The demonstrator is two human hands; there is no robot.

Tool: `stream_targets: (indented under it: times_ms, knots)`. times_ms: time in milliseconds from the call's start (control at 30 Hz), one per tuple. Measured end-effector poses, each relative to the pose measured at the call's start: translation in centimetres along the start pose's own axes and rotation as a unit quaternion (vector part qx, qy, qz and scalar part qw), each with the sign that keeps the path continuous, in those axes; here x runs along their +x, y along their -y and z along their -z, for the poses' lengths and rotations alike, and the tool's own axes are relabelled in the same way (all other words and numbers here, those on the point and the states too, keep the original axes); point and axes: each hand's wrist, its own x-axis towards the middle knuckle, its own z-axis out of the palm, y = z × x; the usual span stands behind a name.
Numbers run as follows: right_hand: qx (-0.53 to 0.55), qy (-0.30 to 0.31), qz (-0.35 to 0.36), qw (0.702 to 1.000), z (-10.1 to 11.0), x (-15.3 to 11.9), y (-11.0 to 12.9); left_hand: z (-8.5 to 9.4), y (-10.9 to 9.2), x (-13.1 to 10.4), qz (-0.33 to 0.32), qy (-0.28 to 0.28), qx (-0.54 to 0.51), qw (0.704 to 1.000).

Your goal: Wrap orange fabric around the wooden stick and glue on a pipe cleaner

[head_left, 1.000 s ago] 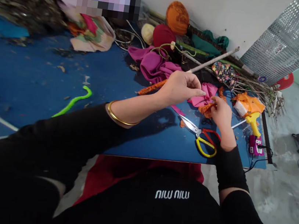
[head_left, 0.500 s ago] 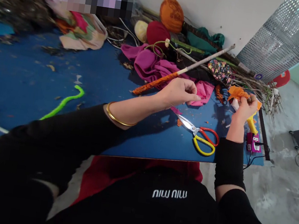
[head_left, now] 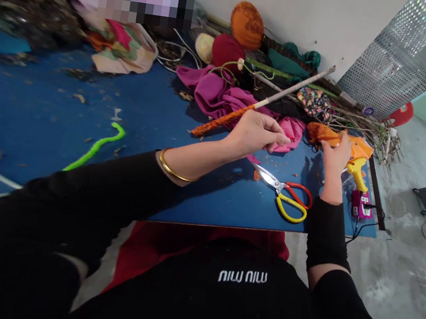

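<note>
My left hand [head_left: 258, 133] hovers over the table with thumb and fingertips pinched together; whatever may be between them is too small to make out. Behind its fingertips lies a piece of pink cloth [head_left: 291, 132]. On the right, my right hand [head_left: 336, 154] has its thumb and fingers apart, at the near side of a crumpled orange cloth [head_left: 360, 147]. A stick [head_left: 286, 91] wrapped in orange at its lower end lies behind my left wrist. Scissors [head_left: 271, 178] with one red and one yellow handle rest between my hands, blades pointing left.
A yellow glue gun [head_left: 357, 173] and a purple power strip [head_left: 362, 204] with cords sit by the table's right edge. Purple cloth [head_left: 210, 93], wrapped bundles and twigs [head_left: 355, 121] line the wall. A bright green fuzzy strip [head_left: 97, 148] lies left.
My right hand has let go of the bunched orange cloth, which now lies spread wider on the table, and its fingers have parted. My left hand keeps its pinch, almost in place.
</note>
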Motion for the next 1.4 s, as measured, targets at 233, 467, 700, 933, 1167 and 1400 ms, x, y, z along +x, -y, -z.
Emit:
stream_targets:
  times_ms: [233, 467, 700, 933, 1167, 1400]
  knots:
    - [-0.017, -0.065, 0.086, 0.994, 1.8, -1.5, 3.0, -0.2, 0.2, 0.1, -0.024, 0.005, -0.027, 0.999]
    - [0.013, -0.021, 0.144, 0.989, 1.7, -2.9, 5.3, -0.5, -0.3, -0.1, 0.014, 0.047, -0.02, 0.999]
    - [0.06, 0.031, 0.136, 0.988, 1.7, -3.8, 6.5, -0.4, -0.3, -0.1, 0.025, 0.04, -0.022, 0.999]
    - [0.089, 0.065, 0.107, 0.988, 1.7, -3.9, 6.9, -0.4, 0.0, 0.0, 0.028, 0.038, -0.013, 0.999]
    - [0.102, 0.075, 0.094, 0.988, 1.8, -4.3, 7.2, -0.5, 1.0, 0.2, -0.007, 0.017, -0.004, 1.0]
    - [0.084, 0.022, 0.148, 0.985, 0.7, -4.2, 6.1, -0.7, 1.1, 0.4, -0.045, 0.048, -0.073, 0.995]
